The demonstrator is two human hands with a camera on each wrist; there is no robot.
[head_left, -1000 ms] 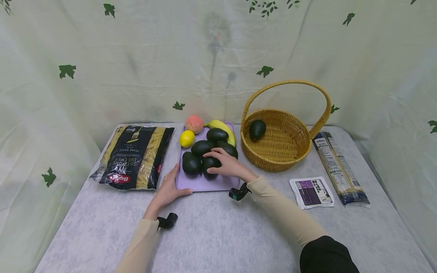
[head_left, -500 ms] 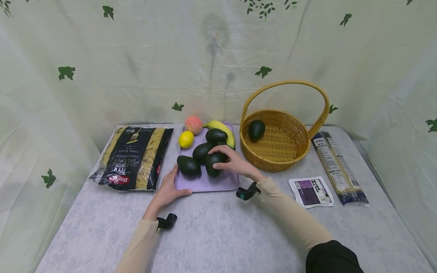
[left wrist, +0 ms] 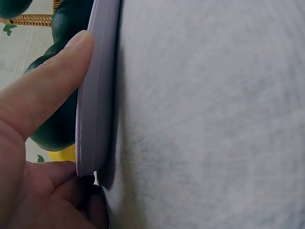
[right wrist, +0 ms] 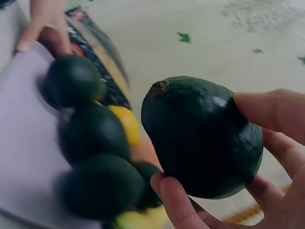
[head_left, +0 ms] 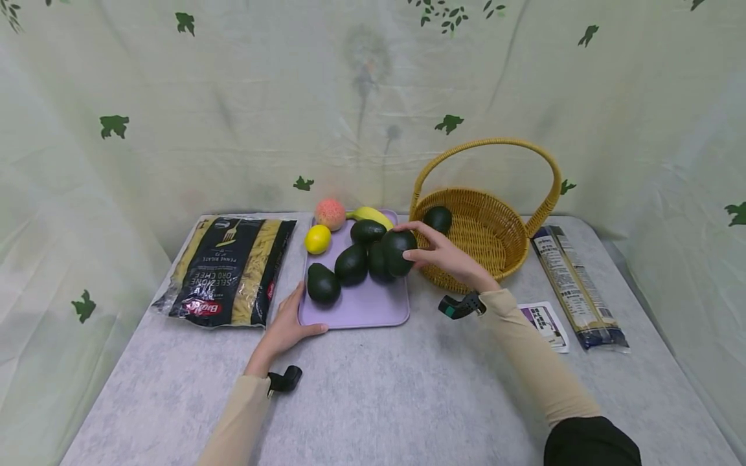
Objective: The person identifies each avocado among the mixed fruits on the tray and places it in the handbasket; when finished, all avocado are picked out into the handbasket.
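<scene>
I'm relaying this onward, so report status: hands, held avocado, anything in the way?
Left hand holding tray at near-left corner. Right hand gripping avocado, clear of tray. Second avocado inside basket. Nothing visibly blocking.

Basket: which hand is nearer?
Right. The right hand, holding an avocado, overlaps the basket's near-left side in the head view; the left hand is farther off, at the near-left corner of the tray.
</scene>
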